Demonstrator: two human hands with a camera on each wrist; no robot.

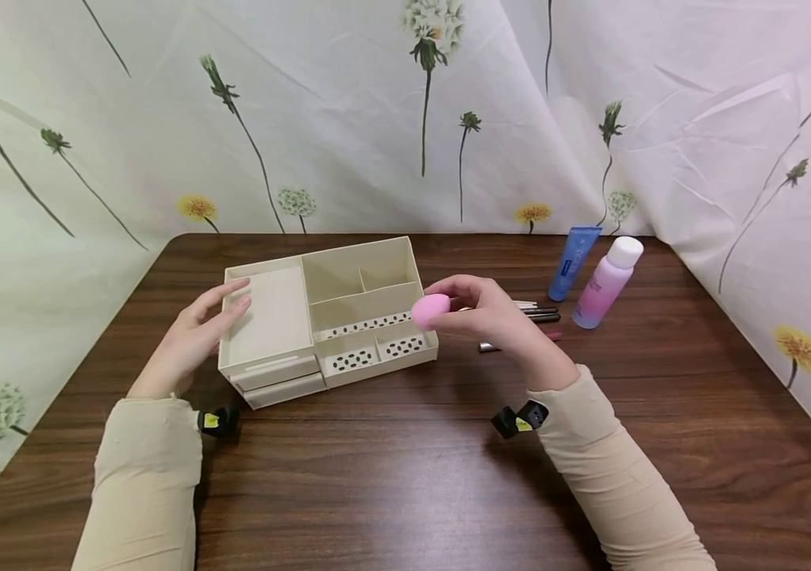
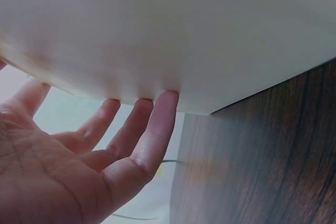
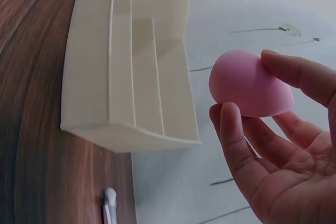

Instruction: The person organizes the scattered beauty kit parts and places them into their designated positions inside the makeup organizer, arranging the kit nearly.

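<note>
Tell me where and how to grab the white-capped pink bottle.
Grip the white-capped pink bottle round mid-body, below the cap, probably from its right or front: it stands upright with rounded sides, and the blue tube stands close on its left. The right hand would need to set down the pink makeup sponge first.

Beige, wrinkled left sleeve (image 1: 137, 492), lower left, and right sleeve (image 1: 623, 468), lower right; black left wrist camera (image 1: 230, 421) and right wrist camera (image 1: 536, 413) (each bearing a yellow label (image 1: 211, 420)).
</note>
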